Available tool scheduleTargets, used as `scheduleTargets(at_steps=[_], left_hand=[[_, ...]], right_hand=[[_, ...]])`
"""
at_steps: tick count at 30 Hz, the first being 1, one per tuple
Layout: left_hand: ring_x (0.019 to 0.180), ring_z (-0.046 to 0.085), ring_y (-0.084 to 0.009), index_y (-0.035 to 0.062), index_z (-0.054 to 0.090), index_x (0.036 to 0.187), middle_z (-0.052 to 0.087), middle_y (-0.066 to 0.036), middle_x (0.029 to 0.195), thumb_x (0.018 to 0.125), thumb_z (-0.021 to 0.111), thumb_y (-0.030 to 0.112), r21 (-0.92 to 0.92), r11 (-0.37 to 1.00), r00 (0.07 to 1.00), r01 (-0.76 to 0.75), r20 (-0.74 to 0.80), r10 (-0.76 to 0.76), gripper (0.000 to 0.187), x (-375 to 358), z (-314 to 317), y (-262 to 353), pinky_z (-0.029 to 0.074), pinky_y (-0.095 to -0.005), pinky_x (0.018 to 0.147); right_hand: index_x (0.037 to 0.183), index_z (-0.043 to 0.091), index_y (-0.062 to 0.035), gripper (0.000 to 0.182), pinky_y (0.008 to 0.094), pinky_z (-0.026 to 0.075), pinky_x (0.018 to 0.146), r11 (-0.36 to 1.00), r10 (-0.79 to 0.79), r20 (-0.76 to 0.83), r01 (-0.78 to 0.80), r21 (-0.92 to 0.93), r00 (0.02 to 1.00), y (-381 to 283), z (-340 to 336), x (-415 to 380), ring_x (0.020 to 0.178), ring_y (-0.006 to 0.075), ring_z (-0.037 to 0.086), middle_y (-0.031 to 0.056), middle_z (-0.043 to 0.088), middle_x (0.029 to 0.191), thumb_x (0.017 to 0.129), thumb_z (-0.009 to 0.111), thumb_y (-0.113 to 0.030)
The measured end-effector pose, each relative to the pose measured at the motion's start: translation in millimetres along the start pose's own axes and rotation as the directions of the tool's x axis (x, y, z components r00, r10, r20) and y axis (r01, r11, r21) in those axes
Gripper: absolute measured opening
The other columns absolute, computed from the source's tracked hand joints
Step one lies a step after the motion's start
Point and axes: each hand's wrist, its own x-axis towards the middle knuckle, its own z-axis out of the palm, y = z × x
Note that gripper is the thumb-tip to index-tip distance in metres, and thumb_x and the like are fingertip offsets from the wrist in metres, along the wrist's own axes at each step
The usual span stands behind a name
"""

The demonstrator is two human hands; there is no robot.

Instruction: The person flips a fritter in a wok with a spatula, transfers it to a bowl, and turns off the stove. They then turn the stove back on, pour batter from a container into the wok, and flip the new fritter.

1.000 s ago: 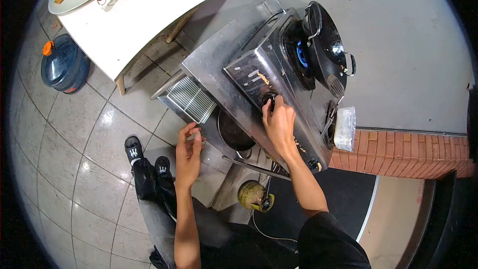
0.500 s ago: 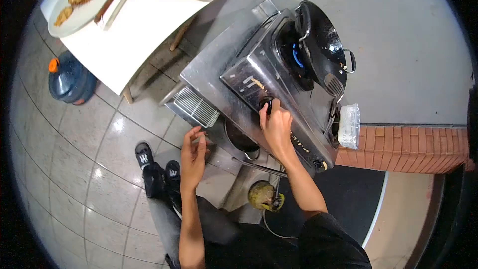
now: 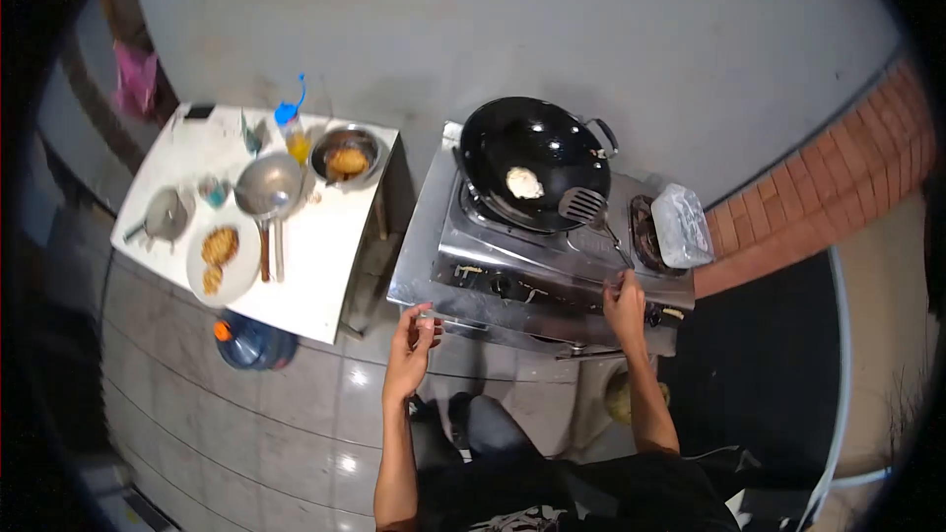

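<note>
My right hand (image 3: 626, 310) is closed, fingers pinched at the handle end of a slotted spatula (image 3: 583, 205). The spatula's head lies over the near rim of a black wok (image 3: 552, 143). A small pale piece of food (image 3: 524, 182) sits inside the wok. Below it is the steel gas stove (image 3: 562, 305), with a black knob (image 3: 501, 286) on its front. By the stove's front left edge, my left hand (image 3: 409, 350) is raised and holds nothing, its fingers apart. The wok hides the burner flame, if any.
On the white table (image 3: 325, 281) at left are a plate (image 3: 232, 286) with fried food, a steel bowl (image 3: 268, 185) and another bowl (image 3: 367, 148) with food. A blue water jug (image 3: 258, 343) stands below. A clear plastic container (image 3: 682, 227) sits right of the wok.
My right hand has left the stove knob and moved right to the spatula's handle. The view has tilted up, bringing the wok's inside and more of the table into sight. My left hand stays open.
</note>
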Motion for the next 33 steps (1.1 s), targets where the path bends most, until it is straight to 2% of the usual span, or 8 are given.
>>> scheduleTargets(at_steps=[1,2,4,5,13,20,28,33], left_hand=[[0.093,0.060,-0.0158,0.0058,0.048,0.128,0.062,-0.009,0.105,0.099,0.053,0.026,0.014,1.000,1.000,-0.011,0.024,0.011,0.036,8.6,0.8,13.4,0.049,-0.0294,0.080],[0.093,0.060,-0.0158,0.0058,0.048,0.128,0.062,-0.009,0.105,0.099,0.053,0.026,0.046,0.999,0.999,-0.017,0.046,0.015,0.036,16.3,3.2,27.7,0.049,-0.0294,0.080],[0.093,0.060,-0.0166,0.0058,0.048,0.129,0.062,-0.010,0.107,0.099,0.053,0.027,0.068,0.997,0.998,-0.034,0.063,0.029,0.037,33.4,7.4,57.0,0.050,-0.0306,0.080],[0.093,0.060,-0.0165,0.0058,0.048,0.129,0.062,-0.010,0.106,0.099,0.054,0.028,0.106,0.994,0.998,-0.034,0.063,0.027,0.038,44.4,11.8,69.9,0.050,-0.0304,0.080],[0.084,0.054,-0.0090,0.0071,0.051,0.124,0.057,-0.001,0.097,0.098,0.056,0.028,0.319,0.942,0.994,-0.102,0.009,0.105,0.034,143.1,50.5,115.9,0.047,-0.0261,0.073],[0.092,0.058,-0.0140,0.0018,0.053,0.126,0.058,-0.008,0.106,0.093,0.062,0.037,0.485,0.872,0.992,-0.062,-0.068,0.109,0.049,189.7,57.4,119.0,0.048,-0.0283,0.075],[0.071,0.059,-0.0114,-0.0080,0.063,0.108,0.066,-0.008,0.080,0.088,0.069,0.019,0.552,0.829,0.960,-0.090,-0.174,0.220,0.034,204.7,58.0,106.3,0.048,-0.0251,0.066],[0.071,0.061,-0.0117,-0.0084,0.065,0.099,0.067,-0.009,0.080,0.087,0.070,0.016,0.578,0.812,0.942,-0.084,-0.219,0.253,0.028,215.5,44.0,94.3,0.049,-0.0249,0.066]], right_hand=[[0.107,0.048,0.0050,0.034,0.0523,0.044,0.079,0.991,0.129,0.109,-0.131,0.008,0.986,-4.8,-7.8,3.7,0.096,0.0475,0.056,0.0301,0.055,0.105,0.086,0.065,-0.015],[0.107,0.048,0.0050,0.034,0.0523,0.044,0.079,0.987,0.155,0.096,-0.159,0.032,0.983,-3.2,-8.6,7.2,0.096,0.0475,0.056,0.0301,0.055,0.105,0.086,0.065,-0.015],[0.118,0.046,0.0057,0.043,0.0522,0.042,0.087,0.997,0.008,-0.016,-0.007,0.072,1.000,6.4,1.7,8.4,0.107,0.0472,0.051,0.0300,0.051,0.116,0.084,0.066,-0.013],[0.125,0.044,0.0052,0.052,0.0500,0.040,0.093,0.997,0.055,-0.059,-0.051,0.061,0.997,21.9,19.6,11.1,0.113,0.0464,0.046,0.0288,0.046,0.122,0.081,0.068,-0.010],[0.118,0.051,0.0036,0.043,0.0466,0.041,0.092,0.992,0.115,-0.065,-0.118,-0.047,0.991,37.0,27.2,45.2,0.104,0.0415,0.049,0.0214,0.052,0.115,0.079,0.067,-0.005],[0.104,0.059,0.0013,0.025,0.0463,0.038,0.092,0.997,0.043,-0.061,-0.047,-0.062,0.997,48.7,35.7,50.1,0.103,0.0356,0.049,0.0167,0.056,0.106,0.079,0.062,-0.001],[0.103,0.056,0.0012,0.020,0.0457,0.037,0.089,0.988,-0.147,-0.141,0.140,-0.064,0.979,50.8,6.5,42.4,0.100,0.0331,0.050,0.0155,0.055,0.098,0.083,0.059,-0.002],[0.106,0.057,0.0027,0.022,0.0442,0.041,0.082,0.989,-0.147,-0.090,0.148,0.011,0.985,27.8,-31.9,46.5,0.090,0.0338,0.055,0.0160,0.056,0.093,0.086,0.059,-0.006]])
